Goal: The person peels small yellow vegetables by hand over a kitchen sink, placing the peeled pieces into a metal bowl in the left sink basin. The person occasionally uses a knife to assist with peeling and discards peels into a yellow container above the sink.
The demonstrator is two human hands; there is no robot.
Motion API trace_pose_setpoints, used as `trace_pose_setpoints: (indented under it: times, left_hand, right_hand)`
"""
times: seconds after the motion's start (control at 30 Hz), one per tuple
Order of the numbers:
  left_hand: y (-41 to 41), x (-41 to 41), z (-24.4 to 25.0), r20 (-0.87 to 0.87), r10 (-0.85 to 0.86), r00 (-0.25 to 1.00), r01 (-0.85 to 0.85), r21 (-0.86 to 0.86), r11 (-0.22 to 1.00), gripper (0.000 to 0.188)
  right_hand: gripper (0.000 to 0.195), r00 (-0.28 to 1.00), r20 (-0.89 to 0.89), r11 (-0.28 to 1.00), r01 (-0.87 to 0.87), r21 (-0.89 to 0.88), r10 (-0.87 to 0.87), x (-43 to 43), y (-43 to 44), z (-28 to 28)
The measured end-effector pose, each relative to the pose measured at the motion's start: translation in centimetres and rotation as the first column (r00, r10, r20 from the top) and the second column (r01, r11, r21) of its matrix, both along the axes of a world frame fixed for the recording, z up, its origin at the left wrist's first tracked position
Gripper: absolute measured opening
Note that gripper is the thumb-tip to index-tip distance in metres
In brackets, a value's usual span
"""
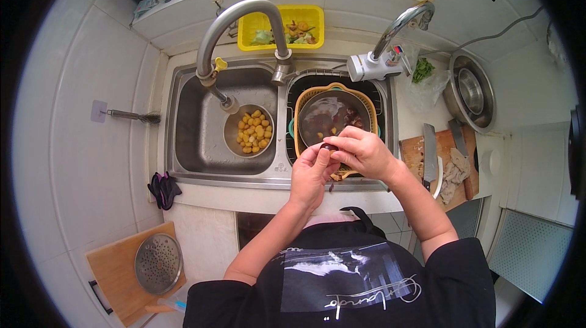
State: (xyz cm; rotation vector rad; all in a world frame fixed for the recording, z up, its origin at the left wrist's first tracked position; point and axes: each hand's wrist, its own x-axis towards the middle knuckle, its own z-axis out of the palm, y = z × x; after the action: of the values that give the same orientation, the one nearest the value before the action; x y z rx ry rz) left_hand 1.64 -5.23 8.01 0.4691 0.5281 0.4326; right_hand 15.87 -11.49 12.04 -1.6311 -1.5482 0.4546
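Between the fingertips of both hands is a dark brown chestnut point(329, 147), partly hidden by the fingers. My left hand point(310, 172) pinches it from the left, and my right hand point(364, 151) grips its right side. Both are raised over the near edge of a yellow plastic basket point(300, 99). In the basket rests a metal bowl point(311, 119) of murky water, with brown chestnuts or shells point(353, 118) at its right side. A second metal bowl point(227, 138), in the left sink basin, holds several peeled yellow chestnuts point(254, 132).
A curved faucet point(247, 5) arches over the left basin point(197, 144). A yellow tray point(242, 30) with food scraps stands behind the sink. Right of it are a heater tap point(371, 67), a cutting board point(412, 144) with a cleaver point(429, 151) and cloth point(455, 174), and nested steel basins point(487, 112).
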Motion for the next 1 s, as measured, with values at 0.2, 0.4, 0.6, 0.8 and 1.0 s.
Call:
trace_pose_setpoints:
  times: [0.2, 0.4, 0.6, 0.8, 1.0]
  left_hand:
    - [-0.2, 0.2, 0.3, -0.064, 0.026, 0.998, -0.002, 0.339, 0.941, 0.039]
    - [0.1, -0.2, 0.6, -0.097, 0.023, 0.995, 0.015, 0.378, 0.926, 0.036]
    - [-0.5, 0.0, 1.2, -0.17, 0.044, 0.984, 0.039, 0.454, 0.89, 0.029]
    - [-1.3, -0.1, 1.0, -0.178, 0.055, 0.982, 0.048, 0.527, 0.849, 0.025]
    - [-1.2, -0.3, 1.6, -0.108, -0.07, 0.992, 0.096, 0.261, 0.961, 0.028]
  right_hand:
    - [0.023, 0.993, -0.112, 0.998, -0.023, 0.059, 0.029, 0.0, -0.1, 0.1]
    - [0.019, 0.987, 0.163, 0.996, -0.02, 0.088, 0.005, -0.4, -0.4, 1.3]
    - [0.012, 0.938, 0.345, 0.994, -0.018, 0.111, -0.022, -0.7, -0.8, 1.0]
    - [0.008, 0.923, 0.382, 0.998, 0.021, 0.061, -0.043, -1.2, -1.3, 0.3]
    - [0.007, 0.996, 0.056, 0.998, 0.065, -0.01, -0.064, 0.0, -1.2, 1.2]
